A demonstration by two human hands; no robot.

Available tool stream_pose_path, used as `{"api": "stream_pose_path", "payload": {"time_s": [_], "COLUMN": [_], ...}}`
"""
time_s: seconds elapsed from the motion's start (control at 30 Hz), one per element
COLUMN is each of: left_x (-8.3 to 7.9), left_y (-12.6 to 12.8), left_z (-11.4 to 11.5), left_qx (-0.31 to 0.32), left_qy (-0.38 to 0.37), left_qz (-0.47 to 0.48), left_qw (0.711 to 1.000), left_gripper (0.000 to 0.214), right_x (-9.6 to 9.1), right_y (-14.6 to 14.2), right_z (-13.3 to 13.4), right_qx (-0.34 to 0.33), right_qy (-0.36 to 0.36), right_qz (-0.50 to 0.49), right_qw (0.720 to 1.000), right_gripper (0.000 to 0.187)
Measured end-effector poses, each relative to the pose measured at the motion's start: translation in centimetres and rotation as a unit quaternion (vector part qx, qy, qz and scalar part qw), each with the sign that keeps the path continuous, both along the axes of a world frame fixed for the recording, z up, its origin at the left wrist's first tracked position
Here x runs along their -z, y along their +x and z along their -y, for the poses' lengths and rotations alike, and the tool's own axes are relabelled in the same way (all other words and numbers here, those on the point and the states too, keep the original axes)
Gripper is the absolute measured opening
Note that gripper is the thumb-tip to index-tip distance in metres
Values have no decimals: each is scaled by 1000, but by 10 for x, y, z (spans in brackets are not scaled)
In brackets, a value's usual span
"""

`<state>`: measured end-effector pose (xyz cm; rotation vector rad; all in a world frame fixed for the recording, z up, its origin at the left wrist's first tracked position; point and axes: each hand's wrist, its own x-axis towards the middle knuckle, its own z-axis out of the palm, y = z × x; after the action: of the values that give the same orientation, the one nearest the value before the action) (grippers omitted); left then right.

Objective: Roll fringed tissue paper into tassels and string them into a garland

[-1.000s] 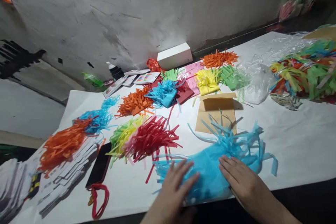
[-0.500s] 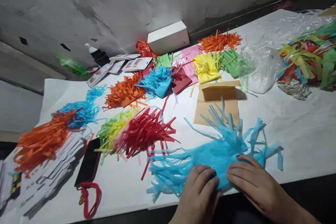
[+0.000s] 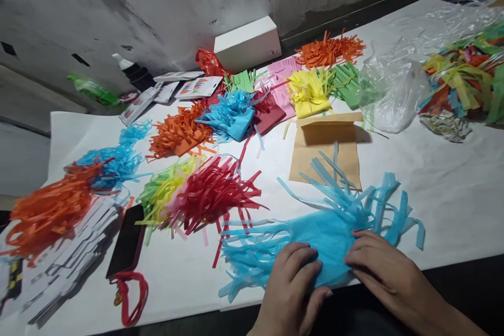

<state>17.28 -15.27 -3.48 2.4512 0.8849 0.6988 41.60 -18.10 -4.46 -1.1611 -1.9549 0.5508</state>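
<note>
A sheet of light blue tissue paper [image 3: 326, 231] with fringed, cut strips lies at the near edge of the white-covered table [image 3: 452, 194]. My left hand [image 3: 293, 286] rests on its near left part with fingers curled and pinching the paper. My right hand [image 3: 380, 268] presses on its near right part, fingers bent and gripping the paper's edge. Fringe strips fan out to the left and to the upper right of both hands.
A brown envelope [image 3: 326, 147] lies just beyond the blue paper. Red [image 3: 212, 194], yellow-green, orange [image 3: 49, 210] and blue fringed bundles spread left; more lie at the back by a white box [image 3: 248, 42]. A black phone [image 3: 126, 241], red cord and plastic bag [image 3: 389, 92] are nearby.
Both hands went from lying flat on the blue paper to curling in and gathering its middle near the table edge. The view shifted a little to the right and down.
</note>
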Motion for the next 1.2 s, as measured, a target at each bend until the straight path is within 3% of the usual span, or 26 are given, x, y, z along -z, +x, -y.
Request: {"api": "stream_pose_path", "payload": {"time_s": [0.1, 0.2, 0.3, 0.43, 0.63, 0.77, 0.9, 1.0, 1.07, 1.13, 1.2], "left_x": [-2, -4, -5, -5, -5, -5, -3, -2, 1, 5, 9], "left_y": [2, 4, 4, 5, 7, 7, 5, 4, 3, 3, 3], "left_z": [1, 2, 1, 0, -1, -1, -1, 0, 1, 3, 5], "left_qx": [-14, -14, -10, -12, -14, -5, -2, -1, -3, -12, -23], "left_qy": [-12, -19, -17, -3, 27, 33, 28, 20, 13, 6, -2], "left_qz": [6, -1, -7, 0, -15, -27, -23, -22, -19, -10, -5], "left_qw": [1000, 1000, 1000, 1000, 999, 999, 999, 1000, 1000, 1000, 1000], "left_gripper": [24, 28, 31, 34, 30, 29, 28, 29, 28, 28, 28], "right_x": [-4, -10, -18, -23, -2, 22, 35, 28, 14, -3, -16], "right_y": [3, 2, -3, -7, -16, -15, 32, 77, 89, 78, 50], "right_z": [-2, -3, -6, -8, -10, -19, -24, -15, -4, 6, 10], "right_qx": [-4, -21, -13, -3, 22, 136, 247, 327, 400, 365, 195], "right_qy": [-42, -72, -27, 29, 107, 62, 79, 67, 67, 99, 145], "right_qz": [21, 51, 62, 75, 225, 312, 338, 312, 280, 235, 195], "right_qw": [999, 996, 998, 997, 968, 938, 905, 889, 870, 895, 950], "right_gripper": [9, 20, 8, 23, 32, 42, 48, 45, 34, 23, 22]}}
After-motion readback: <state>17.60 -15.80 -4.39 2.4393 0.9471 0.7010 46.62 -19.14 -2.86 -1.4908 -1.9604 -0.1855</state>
